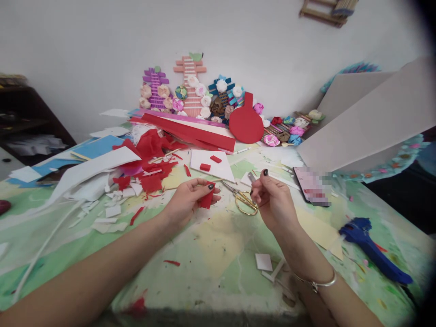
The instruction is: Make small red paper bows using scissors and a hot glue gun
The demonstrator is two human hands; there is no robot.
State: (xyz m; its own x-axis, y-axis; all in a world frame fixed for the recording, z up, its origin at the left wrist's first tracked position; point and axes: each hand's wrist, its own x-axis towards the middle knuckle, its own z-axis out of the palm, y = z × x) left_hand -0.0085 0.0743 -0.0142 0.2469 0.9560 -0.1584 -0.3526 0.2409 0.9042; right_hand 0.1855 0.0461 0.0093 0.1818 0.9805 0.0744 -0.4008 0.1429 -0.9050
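My left hand (185, 202) is closed on a small piece of red paper (206, 198), pinched between thumb and fingers above the table. Across from it, my right hand (274, 200) is raised with thumb and fingers pinched together. A small flat grey piece (252, 176) sticks out at its fingertips; its kind is unclear. Gold-handled scissors (245, 204) lie on the table between the hands. Two small red-covered blocks (205, 167) rest on a white card (225, 169) just beyond my left hand.
Red scraps (158, 170) and white offcuts (113, 211) litter the left side. A red round shape with a neck (245, 122) leans at the back near paper-flower decorations (194, 91). At right are a phone (308, 186), a blue glue gun (376, 250) and a large white board (368, 118).
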